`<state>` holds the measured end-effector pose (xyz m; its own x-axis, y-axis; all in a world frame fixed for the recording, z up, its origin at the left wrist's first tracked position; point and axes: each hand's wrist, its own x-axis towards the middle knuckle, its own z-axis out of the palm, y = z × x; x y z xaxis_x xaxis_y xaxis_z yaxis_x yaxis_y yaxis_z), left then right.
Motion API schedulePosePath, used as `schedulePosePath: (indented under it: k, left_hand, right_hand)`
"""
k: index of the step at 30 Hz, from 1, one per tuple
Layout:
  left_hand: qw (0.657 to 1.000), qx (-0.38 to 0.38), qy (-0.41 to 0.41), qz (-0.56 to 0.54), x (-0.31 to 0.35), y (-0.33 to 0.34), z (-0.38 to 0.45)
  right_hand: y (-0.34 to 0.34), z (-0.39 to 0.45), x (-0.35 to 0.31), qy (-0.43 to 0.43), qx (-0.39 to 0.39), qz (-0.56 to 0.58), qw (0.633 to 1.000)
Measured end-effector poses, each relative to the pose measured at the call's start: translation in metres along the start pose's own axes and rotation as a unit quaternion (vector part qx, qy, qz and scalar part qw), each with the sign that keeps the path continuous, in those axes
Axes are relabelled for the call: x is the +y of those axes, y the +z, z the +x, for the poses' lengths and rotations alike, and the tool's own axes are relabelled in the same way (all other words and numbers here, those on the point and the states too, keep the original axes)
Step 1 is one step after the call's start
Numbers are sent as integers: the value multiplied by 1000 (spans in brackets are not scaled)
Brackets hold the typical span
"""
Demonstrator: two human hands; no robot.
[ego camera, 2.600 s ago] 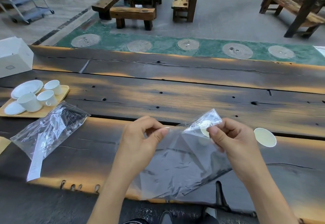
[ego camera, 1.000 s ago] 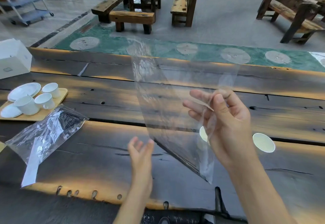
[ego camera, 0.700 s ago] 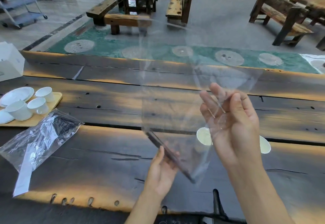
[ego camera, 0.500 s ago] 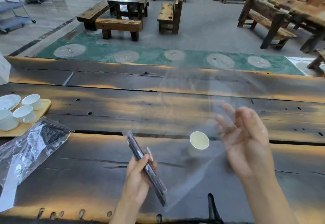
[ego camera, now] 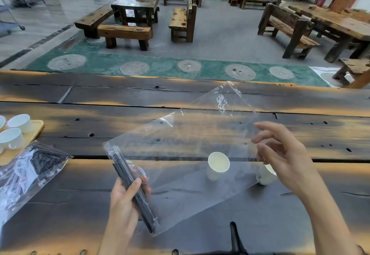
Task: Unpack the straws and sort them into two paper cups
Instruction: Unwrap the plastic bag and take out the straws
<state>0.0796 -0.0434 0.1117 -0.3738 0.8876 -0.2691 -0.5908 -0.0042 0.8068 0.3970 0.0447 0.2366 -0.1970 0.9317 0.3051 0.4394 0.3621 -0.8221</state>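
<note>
Left hand (ego camera: 128, 196), at 7 o'clock, grips the black straws (ego camera: 132, 184) through the clear bag (ego camera: 192, 154), bunching them for extraction, while the right hand (ego camera: 280, 154), at 4 o'clock, is open, empty, above the paper cups (ego camera: 218, 164).

Two paper cups (ego camera: 218, 162) on table (ego camera: 80, 204), right; second bag (ego camera: 28, 176) left; tray (ego camera: 30, 132) behind.

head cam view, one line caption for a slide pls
Left hand grips black straws inside a clear plastic bag above the wooden table; right hand open beside two paper cups.
</note>
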Motion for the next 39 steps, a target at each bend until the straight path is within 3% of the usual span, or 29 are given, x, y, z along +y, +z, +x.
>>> schedulePosePath:
  k: [3, 8, 14, 31, 34, 35, 36, 38, 39]
  left_hand:
    - [1000, -5, 15, 12, 3, -3, 0]
    - [998, -2, 46, 38, 5, -1, -2]
    - [996, -1, 67, 64, 4, -2, -2]
    - [994, 15, 74, 79, 6, -8, -2]
    - [993, 16, 77, 86, 7, -9, -2]
    - [993, 18, 80, 90, 6, -9, -2]
    - [991, 21, 83, 99, 5, -9, -1]
    - [988, 23, 92, 123, 3, -8, 0]
    - [986, 22, 94, 136, 2, -6, -1]
  right_hand:
    - [4, 2, 8, 16, -2, -78, 997]
    - [10, 1, 8, 122, -7, -20, 992]
    - [14, 0, 12, 137, -6, -67, 988]
    - [19, -10, 25, 232, -26, 169, 958]
    - [22, -9, 19, 225, -23, 124, 966]
    - [23, -9, 20, 216, -9, 63, 974]
    - [25, -10, 24, 190, 15, -53, 980]
    - [30, -12, 30, 107, 74, -294, 947]
    - [33, -13, 34, 74, 94, -350, 929]
